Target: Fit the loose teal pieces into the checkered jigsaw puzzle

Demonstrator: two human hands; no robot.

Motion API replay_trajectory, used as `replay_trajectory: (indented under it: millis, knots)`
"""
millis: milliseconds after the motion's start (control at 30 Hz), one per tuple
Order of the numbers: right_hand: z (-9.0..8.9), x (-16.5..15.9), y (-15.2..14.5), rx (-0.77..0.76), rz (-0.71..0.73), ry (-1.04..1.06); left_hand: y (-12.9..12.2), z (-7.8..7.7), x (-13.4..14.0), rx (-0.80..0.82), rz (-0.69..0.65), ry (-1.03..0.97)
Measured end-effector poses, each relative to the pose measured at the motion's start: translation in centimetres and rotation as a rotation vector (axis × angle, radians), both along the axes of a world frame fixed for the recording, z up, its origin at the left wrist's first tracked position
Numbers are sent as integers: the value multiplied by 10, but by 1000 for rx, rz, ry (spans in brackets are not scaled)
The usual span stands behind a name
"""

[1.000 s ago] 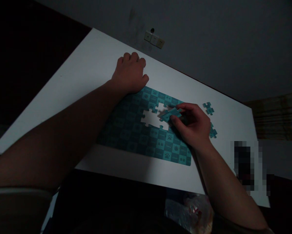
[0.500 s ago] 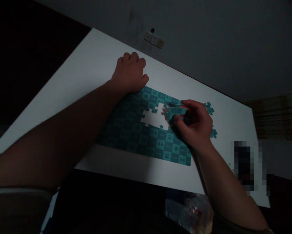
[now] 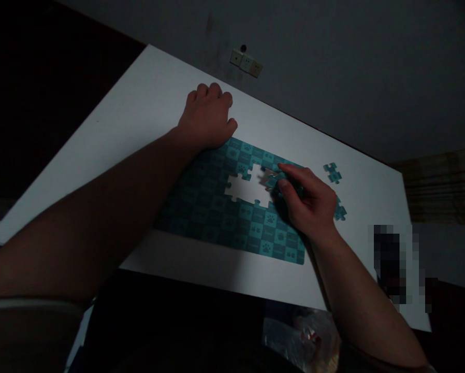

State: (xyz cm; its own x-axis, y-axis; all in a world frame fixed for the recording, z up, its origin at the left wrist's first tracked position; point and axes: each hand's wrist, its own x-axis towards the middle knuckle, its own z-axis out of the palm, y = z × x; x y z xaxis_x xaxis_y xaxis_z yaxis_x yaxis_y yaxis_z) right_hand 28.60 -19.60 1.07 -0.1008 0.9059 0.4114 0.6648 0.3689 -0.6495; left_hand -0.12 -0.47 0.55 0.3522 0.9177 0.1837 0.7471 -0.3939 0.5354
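Observation:
A teal checkered jigsaw puzzle (image 3: 251, 238) with paw prints lies on the white table, with an irregular gap in its middle. Between the thumb and fingers of my right hand (image 3: 314, 204) is a teal puzzle piece (image 3: 273, 181), held tilted over the gap's right end and partly covered by the fingers. My left hand (image 3: 207, 116) rests palm down at the puzzle's far edge, its thumb apart from the fingers and nothing visible in it. Right of my right hand lie a loose puzzle piece (image 3: 333, 173) and another puzzle piece (image 3: 340, 210), partly hidden by the hand.
The white table (image 3: 139, 103) runs along a grey wall with sockets (image 3: 246, 63). A blurred-out dark object (image 3: 390, 264) is at the table's right end. Below the front edge is a clear plastic bag (image 3: 302, 336). A patterned curtain (image 3: 446, 186) hangs at the right.
My right hand has shifted slightly left and turned, tilting the held piece. The loose piece at upper right now shows fully. My left hand has stayed put.

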Motion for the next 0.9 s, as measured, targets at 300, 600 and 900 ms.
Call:
replay_trajectory:
  millis: [300,600,900]
  knots:
    - [-4,2,-1,0,6,22,-4,5,2,-30,-4,14]
    - [-8,3,-1,-11,-51,28,-3,5,1,-6,-3,27]
    - [-5,1,-2,4,-40,-1,-3,6,2,-42,-28,-3]
